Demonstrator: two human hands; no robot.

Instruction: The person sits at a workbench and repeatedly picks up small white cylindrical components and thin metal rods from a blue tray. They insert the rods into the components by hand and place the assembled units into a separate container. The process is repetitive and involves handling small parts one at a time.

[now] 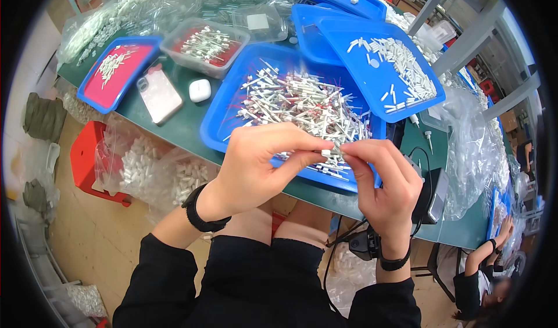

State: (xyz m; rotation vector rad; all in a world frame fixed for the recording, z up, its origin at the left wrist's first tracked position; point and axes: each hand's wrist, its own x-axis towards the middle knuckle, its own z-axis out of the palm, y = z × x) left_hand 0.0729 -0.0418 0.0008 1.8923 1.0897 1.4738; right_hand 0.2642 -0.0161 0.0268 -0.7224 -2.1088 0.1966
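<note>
Over the front of a deep blue tray (pixel 210 124), my two hands meet fingertip to fingertip. My left hand (pixel 256 156) pinches a small white piece (pixel 326 153) between thumb and forefinger. Close beside it, my right hand (pixel 386 179) is closed in a pinch; what lies between its fingertips is too small to make out. Beneath them, the tray holds a heap of slim white stick-like parts (pixel 290 98), some with thin red ends. Both wrists wear black bands, and a small black device sits by the right one.
A tilted blue tray (pixel 343 49) of short white tubes rests over the right rim. Left stand a clear tub (pixel 168 43) of white parts, a phone (pixel 160 95), a white earbud case (pixel 200 90) and a pink-lined tray (pixel 148 46). Another person (pixel 476 281) works at far right.
</note>
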